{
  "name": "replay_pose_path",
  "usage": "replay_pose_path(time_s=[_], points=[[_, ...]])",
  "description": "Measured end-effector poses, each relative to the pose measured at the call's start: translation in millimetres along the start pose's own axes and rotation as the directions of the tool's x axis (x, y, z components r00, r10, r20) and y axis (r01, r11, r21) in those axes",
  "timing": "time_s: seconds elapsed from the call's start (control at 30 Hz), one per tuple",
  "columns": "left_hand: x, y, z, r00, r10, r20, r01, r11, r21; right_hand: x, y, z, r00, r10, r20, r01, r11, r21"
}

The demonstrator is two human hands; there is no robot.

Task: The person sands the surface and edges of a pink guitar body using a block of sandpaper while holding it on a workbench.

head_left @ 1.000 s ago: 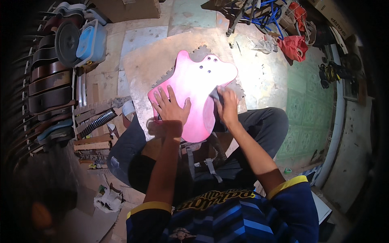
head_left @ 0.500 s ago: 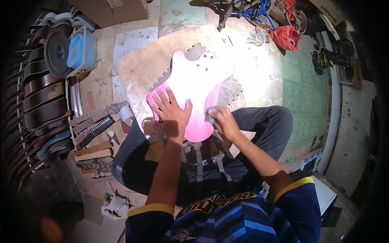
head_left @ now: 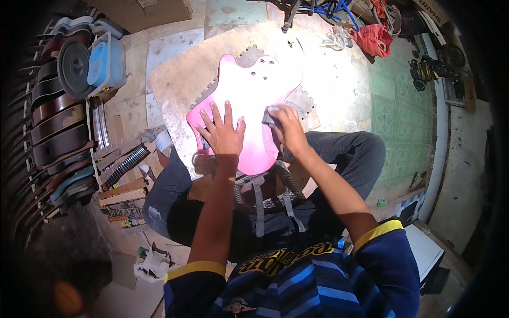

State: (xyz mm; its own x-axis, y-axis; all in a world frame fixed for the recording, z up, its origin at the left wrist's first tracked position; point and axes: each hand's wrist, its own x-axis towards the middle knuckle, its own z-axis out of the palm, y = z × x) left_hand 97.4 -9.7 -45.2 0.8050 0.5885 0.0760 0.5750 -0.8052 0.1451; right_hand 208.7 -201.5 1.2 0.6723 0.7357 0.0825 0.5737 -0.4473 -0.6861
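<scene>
A pink electric guitar body [head_left: 253, 153] lies flat before my crossed legs, washed out by bright light at its far end, where several dark holes show. My left hand [head_left: 225, 136] rests on its left part, fingers spread and palm down. In my right hand [head_left: 288, 127] is a small dark grey sanding pad [head_left: 269, 117], pinched between thumb and fingers and set against the body's right side. I cannot make out whether it is a block or folded sandpaper. Under the body, a dark foam mat [head_left: 303, 102] with toothed edges shows at several places.
A worn board [head_left: 177, 79] lies beneath the mat. Guitar bodies [head_left: 58, 114] stand in a row at the left, beside a blue plastic box [head_left: 106, 66] and a round dark lid [head_left: 74, 69]. Far right are a red bag [head_left: 373, 40] and blue cables [head_left: 331, 9].
My right hand has moved the pad away from me and slightly left, up along the guitar body's right side. My left hand stays flat on the body. The view has shifted slightly.
</scene>
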Motion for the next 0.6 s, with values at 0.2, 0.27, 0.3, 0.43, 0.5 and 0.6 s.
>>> replay_pose_path(time_s=[0.2, 0.27, 0.3, 0.43, 0.5, 0.6], points=[[6, 42, -23, 0.986, -0.155, 0.06, 0.157, 0.987, -0.024, -63, -3, -7, 0.987, 0.075, 0.14, -0.084, 0.995, 0.06], [3, 42, -28, 0.987, -0.144, 0.072, 0.146, 0.989, -0.017, -18, 3, -9, 0.998, 0.062, 0.033, -0.06, 0.997, -0.046], [5, 44, -29, 0.989, -0.135, 0.067, 0.137, 0.99, -0.019, 0, 9, -11, 0.997, 0.074, -0.034, -0.076, 0.996, -0.045], [4, 44, -31, 0.991, -0.135, 0.022, 0.135, 0.991, -0.004, -49, 4, -10, 0.995, 0.077, 0.067, -0.071, 0.993, -0.09], [7, 44, -34, 0.991, -0.131, 0.016, 0.131, 0.991, 0.018, -61, 2, -12, 0.994, 0.068, 0.084, -0.064, 0.997, -0.048], [4, 45, -28, 0.992, -0.126, -0.008, 0.126, 0.992, 0.0, -19, 14, -14, 0.997, 0.061, 0.037, -0.056, 0.991, -0.122]])
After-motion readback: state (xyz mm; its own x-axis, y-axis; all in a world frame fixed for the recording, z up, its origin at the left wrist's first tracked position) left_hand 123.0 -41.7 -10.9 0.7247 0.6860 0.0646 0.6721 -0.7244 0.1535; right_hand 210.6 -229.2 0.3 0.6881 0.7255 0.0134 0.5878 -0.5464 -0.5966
